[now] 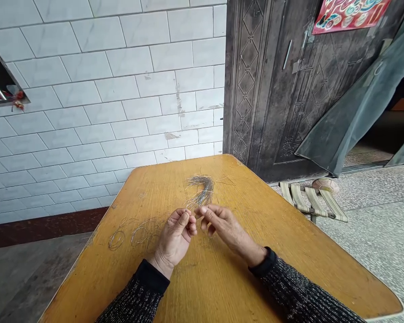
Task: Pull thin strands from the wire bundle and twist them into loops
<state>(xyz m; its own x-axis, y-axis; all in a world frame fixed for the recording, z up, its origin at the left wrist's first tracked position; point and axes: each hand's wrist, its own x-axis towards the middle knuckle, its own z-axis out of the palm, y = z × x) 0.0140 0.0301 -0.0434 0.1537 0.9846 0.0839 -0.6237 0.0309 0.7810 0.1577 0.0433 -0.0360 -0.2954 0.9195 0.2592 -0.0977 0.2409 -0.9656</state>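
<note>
Over the middle of the table, my left hand (177, 235) is closed, its thumb pressed against the forefinger on a thin wire. My right hand (224, 224) is close beside it, thumb and forefinger pinched at the same wire, the other fingers loosely curled. Most of that wire is too fine to follow. Just beyond my fingertips lies a bent bundle of thin metal wires (207, 186), with loose ends sticking out. To the left of my left hand, several coiled wire loops rest on the wood, among them a wire ring (117, 239) and another wire ring (139, 234).
The yellow wooden table (218, 287) has its far edge near a white tiled wall (128, 89). A dark carved door (272, 89) stands behind on the right, beside a grey curtain (357, 116). A low strap stool (311, 199) is right of the table.
</note>
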